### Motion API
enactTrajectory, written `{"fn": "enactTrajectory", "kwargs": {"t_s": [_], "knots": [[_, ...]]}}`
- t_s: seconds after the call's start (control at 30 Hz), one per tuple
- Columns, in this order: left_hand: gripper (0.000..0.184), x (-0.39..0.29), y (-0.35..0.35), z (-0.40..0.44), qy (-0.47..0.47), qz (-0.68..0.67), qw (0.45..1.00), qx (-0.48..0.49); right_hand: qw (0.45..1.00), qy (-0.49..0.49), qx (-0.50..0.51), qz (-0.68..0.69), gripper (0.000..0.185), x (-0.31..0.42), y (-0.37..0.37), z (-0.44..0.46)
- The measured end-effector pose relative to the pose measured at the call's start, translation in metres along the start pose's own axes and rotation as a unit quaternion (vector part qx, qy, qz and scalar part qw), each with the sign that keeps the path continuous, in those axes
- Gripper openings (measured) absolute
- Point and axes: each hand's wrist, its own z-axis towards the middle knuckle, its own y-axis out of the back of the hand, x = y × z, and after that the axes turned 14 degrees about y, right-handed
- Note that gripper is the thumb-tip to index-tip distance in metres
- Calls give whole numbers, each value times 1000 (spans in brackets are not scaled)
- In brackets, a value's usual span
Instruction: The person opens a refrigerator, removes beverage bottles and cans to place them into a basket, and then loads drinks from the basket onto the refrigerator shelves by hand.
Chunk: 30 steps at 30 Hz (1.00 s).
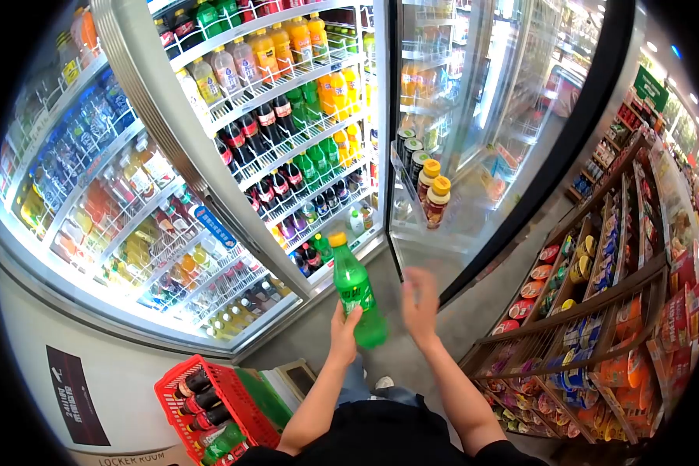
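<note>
My left hand [345, 332] is wrapped round the lower part of a green soda bottle [352, 281] with a yellow cap. The bottle stands nearly upright in front of me, leaning a little. To its right, my right hand [420, 304] is raised and holds nothing I can see; its fingers are smeared by motion. Beyond the bottle is an upright drinks fridge whose wire shelves [276, 146] carry rows of soda and juice bottles. The fridge's glass door [474, 186] stands swung out on the right, near my right hand.
A red shopping basket [245, 388] with dark and green bottles sits at lower left. Behind it is a closed glass fridge door [109, 202] with more drinks. Snack shelves [598, 342] line the right side. Jars and cans [435, 194] stand in the open door's rack.
</note>
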Motion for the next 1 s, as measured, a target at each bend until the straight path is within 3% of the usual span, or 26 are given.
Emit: {"fn": "enactTrajectory", "kwargs": {"t_s": [0.03,0.07,0.13,0.23,0.27,0.33,0.43,0.5,0.67,0.77,0.87,1.0], "knots": [[50,3,7,6,4,-6,1000,-8,991,-66,68,97,36,-13,-15,0],[50,1,10,13,3,-9,1000,-8,991,-64,71,95,36,-16,-22,9],[49,-8,18,28,0,-14,1000,-9,906,-185,259,278,38,-20,-39,30],[46,-36,27,58,-44,12,999,-28,864,-225,347,288,45,-24,-67,65],[45,-42,33,62,-55,26,997,-48,859,-229,361,280,45,-24,-77,73],[43,-58,40,78,-54,5,997,-59,863,-74,398,303,53,-22,-104,96],[47,-80,45,115,-85,-17,993,-78,854,-79,447,253,59,-25,-131,136],[52,-94,52,142,-39,-19,996,-82,841,-76,490,216,63,-41,-147,160],[53,-127,62,200,4,31,999,-43,809,-110,519,254,62,-90,-173,212],[55,-142,60,232,4,113,993,-20,818,-137,503,244,62,-102,-171,234],[49,-155,55,257,-1,123,992,-5,863,-123,418,255,69,-119,-185,230],[50,-164,56,281,23,137,989,46,868,-159,392,258,63,-125,-184,238]]}}
